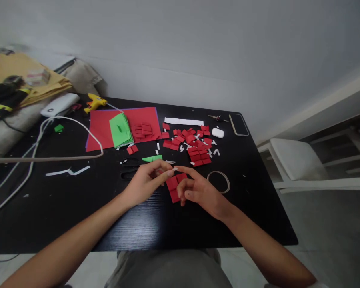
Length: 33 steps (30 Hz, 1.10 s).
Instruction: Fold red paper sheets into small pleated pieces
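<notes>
Right now the red paper piece [173, 187] is lying on the black table [78, 208] directly in front of the person, between both hands. It is showing as several small matte red rectangles joined side by side, with sharp fold lines dividing them. Its long axis is running roughly from the near edge of the table toward the far side, with the far end leaning slightly right.

The left hand [145, 185] is pinching, thumb and forefinger pressed together on the piece's far edge. The right hand [201, 193] is curling loosely over the piece's right side with its forefinger meeting the left fingertips. Whether it is actually gripping cannot be told.

Just beyond, a pile of red pieces [195, 146], flat and rectangular, is lying scattered among tiny white scraps. A green paper stack [120, 130] is resting on a red sheet [100, 128]. Dark scissors [129, 168] are lying near the left hand, and a thin tape ring [219, 181] is sitting just beside the right hand. The tabletop is showing a fine wood grain under its glossy black finish.
</notes>
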Each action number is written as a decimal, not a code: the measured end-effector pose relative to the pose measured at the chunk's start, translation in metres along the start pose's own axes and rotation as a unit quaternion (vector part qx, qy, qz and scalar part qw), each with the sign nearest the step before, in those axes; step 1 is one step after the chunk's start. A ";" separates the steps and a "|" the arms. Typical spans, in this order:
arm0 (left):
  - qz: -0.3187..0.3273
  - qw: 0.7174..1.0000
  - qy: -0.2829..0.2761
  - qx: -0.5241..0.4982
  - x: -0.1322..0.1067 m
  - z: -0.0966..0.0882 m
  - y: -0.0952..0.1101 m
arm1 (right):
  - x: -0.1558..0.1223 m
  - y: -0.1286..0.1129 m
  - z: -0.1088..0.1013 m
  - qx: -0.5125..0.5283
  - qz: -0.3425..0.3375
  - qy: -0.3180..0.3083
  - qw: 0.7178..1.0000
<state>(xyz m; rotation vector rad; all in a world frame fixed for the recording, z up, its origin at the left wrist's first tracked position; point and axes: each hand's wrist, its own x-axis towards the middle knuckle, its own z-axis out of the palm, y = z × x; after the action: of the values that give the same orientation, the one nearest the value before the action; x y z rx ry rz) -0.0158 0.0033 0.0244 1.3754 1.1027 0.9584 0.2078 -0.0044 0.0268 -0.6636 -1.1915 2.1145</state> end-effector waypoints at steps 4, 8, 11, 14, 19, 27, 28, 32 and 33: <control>-0.003 1.000 -0.012 0.018 0.001 -0.008 -0.001 | 0.005 -0.003 -0.003 -0.106 -0.003 0.041 0.994; 0.014 0.999 0.002 0.047 -0.001 -0.014 0.000 | 0.038 -0.019 -0.014 -0.313 -0.083 0.137 0.936; 0.072 0.995 0.049 0.054 -0.003 -0.014 -0.001 | 0.093 -0.033 -0.023 -0.443 -0.123 0.140 0.877; 0.147 0.982 0.097 0.066 -0.006 -0.013 -0.004 | 0.158 -0.039 -0.023 -0.561 -0.143 0.131 0.805; 0.207 0.967 0.125 0.075 -0.008 -0.017 -0.009 | 0.224 -0.030 -0.009 -0.692 -0.097 0.038 0.714; 0.170 0.971 0.151 0.070 -0.001 -0.021 -0.006 | 0.228 -0.023 -0.013 -0.662 -0.119 0.077 0.736; 0.166 0.972 0.153 0.067 -0.001 -0.021 -0.007 | 0.227 -0.024 -0.014 -0.650 -0.125 0.093 0.744; 0.151 0.973 0.172 0.036 0.003 -0.026 -0.014 | 0.217 -0.031 -0.024 -0.574 -0.141 0.154 0.792; 0.144 0.972 0.184 0.022 0.006 -0.029 -0.015 | 0.211 -0.033 -0.026 -0.549 -0.142 0.167 0.806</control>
<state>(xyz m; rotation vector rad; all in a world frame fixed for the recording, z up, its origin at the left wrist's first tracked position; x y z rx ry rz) -0.0434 0.0160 0.0117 1.4568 1.2203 1.4515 0.0899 0.1757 0.0171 -1.1701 -2.0900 0.8276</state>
